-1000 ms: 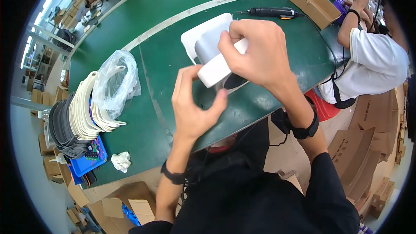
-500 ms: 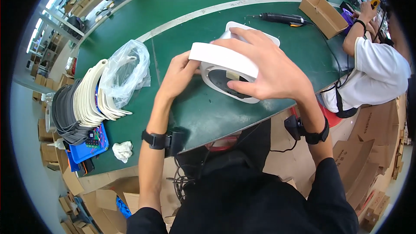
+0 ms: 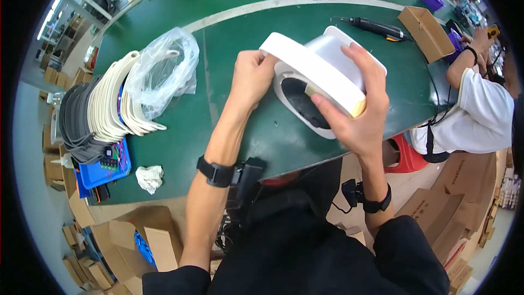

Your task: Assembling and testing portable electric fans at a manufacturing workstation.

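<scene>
This is looking like a factory assembly floor: a long green table [image 3: 229,16] with a painted white line is running through the room, and a second person [image 3: 480,114] is sitting further along it. A stack of white and grey moulded parts [image 3: 103,109], an electric screwdriver [image 3: 376,26] and cardboard boxes [image 3: 142,240] are lying around the workstation.

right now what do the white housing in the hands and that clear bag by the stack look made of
White housing: seemingly moulded plastic, smooth and matte, with even colour, rounded corners and a dark inner recess. Clear bag: thin plastic film, glossy and crinkled, the green table showing through it.
</scene>
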### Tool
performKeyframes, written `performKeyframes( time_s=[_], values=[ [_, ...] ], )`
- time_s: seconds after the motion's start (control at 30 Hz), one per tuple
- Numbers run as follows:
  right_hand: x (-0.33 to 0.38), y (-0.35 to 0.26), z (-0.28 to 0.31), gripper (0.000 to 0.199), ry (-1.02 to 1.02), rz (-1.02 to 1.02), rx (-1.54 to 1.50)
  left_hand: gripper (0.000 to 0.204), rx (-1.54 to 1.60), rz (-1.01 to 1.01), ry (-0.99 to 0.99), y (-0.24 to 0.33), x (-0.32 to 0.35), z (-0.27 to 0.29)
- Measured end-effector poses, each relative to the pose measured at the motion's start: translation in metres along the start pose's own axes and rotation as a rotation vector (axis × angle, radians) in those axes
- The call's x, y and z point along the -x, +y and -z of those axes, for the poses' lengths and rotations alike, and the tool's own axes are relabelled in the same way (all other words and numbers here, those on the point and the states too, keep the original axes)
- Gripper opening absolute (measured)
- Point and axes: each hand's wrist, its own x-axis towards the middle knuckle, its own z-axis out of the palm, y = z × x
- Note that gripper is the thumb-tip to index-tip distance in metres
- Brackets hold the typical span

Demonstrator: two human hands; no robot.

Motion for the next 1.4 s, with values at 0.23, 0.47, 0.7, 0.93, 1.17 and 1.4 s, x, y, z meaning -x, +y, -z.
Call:
performKeyframes(
  time_s=[0.23,0.47,0.7,0.93,1.17,1.4],
  values=[
    [0.005,0.000,0.001,0.060,0.049,0.073,0.096,0.025,-0.080,-0.118,0.013,-0.017,-0.021,-0.002],
    [0.017,0.035,0.038,0.096,-0.007,-0.061,-0.120,0.016,-0.558,-0.435,-0.031,0.014,-0.024,0.044],
    [0.071,0.004,0.029,0.082,0.058,-0.458,-0.257,0.014,-0.290,-0.102,-0.374,0.053,-0.006,0.073],
    [0.055,0.036,0.015,0.045,0.340,-0.480,-0.075,0.022,-0.427,-0.753,-0.340,0.128,0.014,-0.021],
    [0.056,0.039,0.014,0.042,0.194,-0.845,-0.487,0.026,-0.440,-0.717,-0.607,0.135,0.011,-0.071],
    [0.033,0.037,-0.012,0.041,0.127,-0.576,-0.352,0.028,-0.429,-0.708,-0.536,0.095,0.004,0.006]
  ],
)
